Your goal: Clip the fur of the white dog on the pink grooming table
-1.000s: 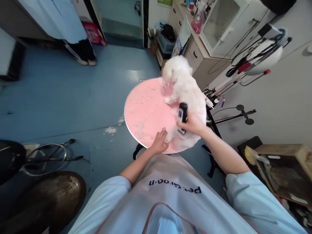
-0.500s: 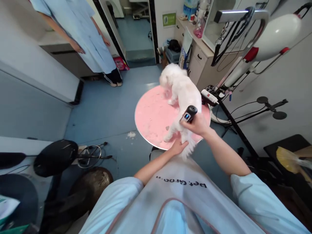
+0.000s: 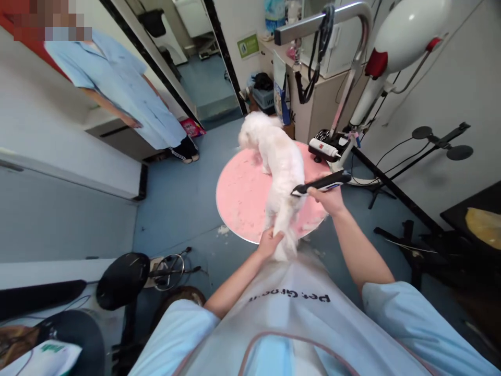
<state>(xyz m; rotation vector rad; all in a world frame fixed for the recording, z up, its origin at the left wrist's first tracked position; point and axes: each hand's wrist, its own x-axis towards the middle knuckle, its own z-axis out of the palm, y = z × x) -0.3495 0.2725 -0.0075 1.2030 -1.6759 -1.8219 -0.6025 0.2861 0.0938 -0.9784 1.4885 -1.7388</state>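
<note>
A white dog (image 3: 282,159) stands on a round pink table (image 3: 238,193), its head pointing away from me and to the left. My left hand (image 3: 269,243) is closed around one of its hind legs, near the table's front edge. In my right hand (image 3: 329,200) is a black hair clipper (image 3: 323,184), held level with its blade end touching the fur at the dog's hip. Loose tufts of white hair lie on the pink surface.
At the table's right stands a metal grooming arm (image 3: 342,112) with a black strap, and a holder with a white bottle (image 3: 324,148). A white dryer (image 3: 410,36) hangs at upper right. A person in a blue smock (image 3: 129,94) stands at left. A black stool (image 3: 123,281) is at lower left.
The clipper has turned from pointing up toward me to lying level, its blade now at the dog's hip. My left hand has shifted from near the tail to the hind leg. The view has swung.
</note>
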